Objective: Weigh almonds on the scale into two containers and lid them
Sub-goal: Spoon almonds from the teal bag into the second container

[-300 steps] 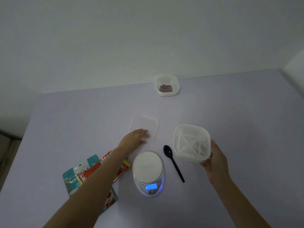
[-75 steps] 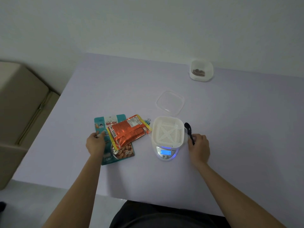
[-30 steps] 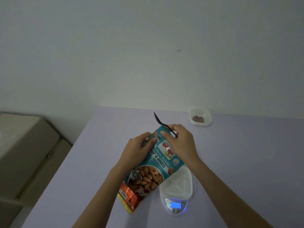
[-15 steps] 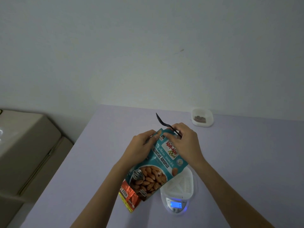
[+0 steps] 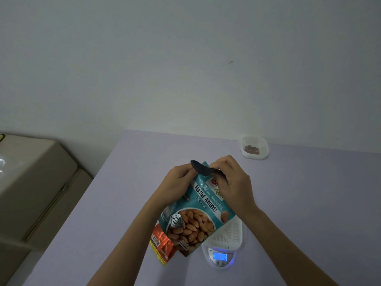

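Teal foil almond bag [image 5: 198, 211]: held upright over the near middle of the counter [image 5: 309, 203], partly in front of the white container [image 5: 228, 232] that sits on the scale [image 5: 220, 258]. I cannot tell whether the bag touches the container.

Left hand [image 5: 177, 180]: fingers pinched on the bag's top left corner.

Right hand [image 5: 233, 182]: fingers curled over the bag's top right edge, with the handle of the black spoon [image 5: 201, 169] clamped under them. The spoon's bowl juts left across the bag mouth.

Scale display: lit blue; the digit looks like a zero.

Second container [image 5: 254, 149]: far right by the wall, a few almonds inside.

Orange packet [image 5: 162, 244]: near left, behind the bag's lower corner.

Step in hand, as I judge it: opening the bag. I would part both lips evenly, keep the bag upright so nothing spills, hold its bottom off the container so the reading stays true, and keep the spoon trapped clear of the seal.

Change: half a second ago the spoon pointed up and away toward the far side; now it lies lower across the mouth. Two and a half seconds ago the bag lay flat under the orange packet and the spoon was on the counter beside the scale.
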